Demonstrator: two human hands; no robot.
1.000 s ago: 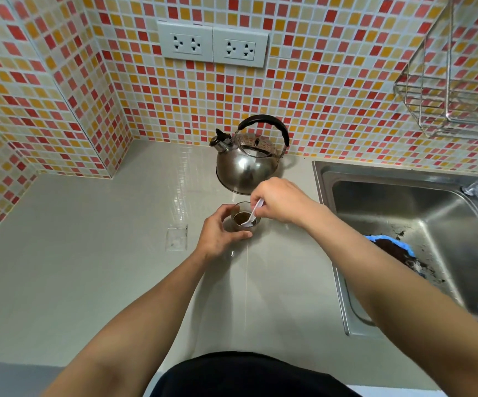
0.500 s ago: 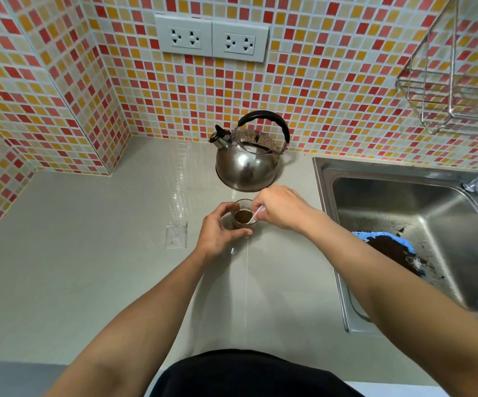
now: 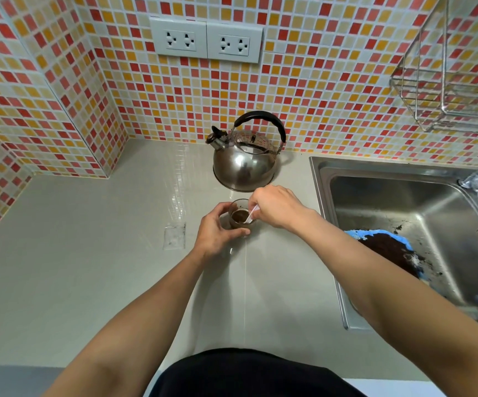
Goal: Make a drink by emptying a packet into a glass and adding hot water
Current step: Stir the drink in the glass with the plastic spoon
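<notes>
On the pale counter (image 3: 74, 267), the left hand (image 3: 216, 233) wraps the glass (image 3: 239, 217); the right hand (image 3: 275, 207) pinches a white spoon (image 3: 251, 215). Kettle (image 3: 245, 161) at twelve o'clock, sink (image 3: 404, 202) at three.

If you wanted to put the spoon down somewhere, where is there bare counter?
Bare counter stretches left of the empty packet to the tiled wall. It is crowded around the glass, with left hand, right hand and kettle close together.
</notes>
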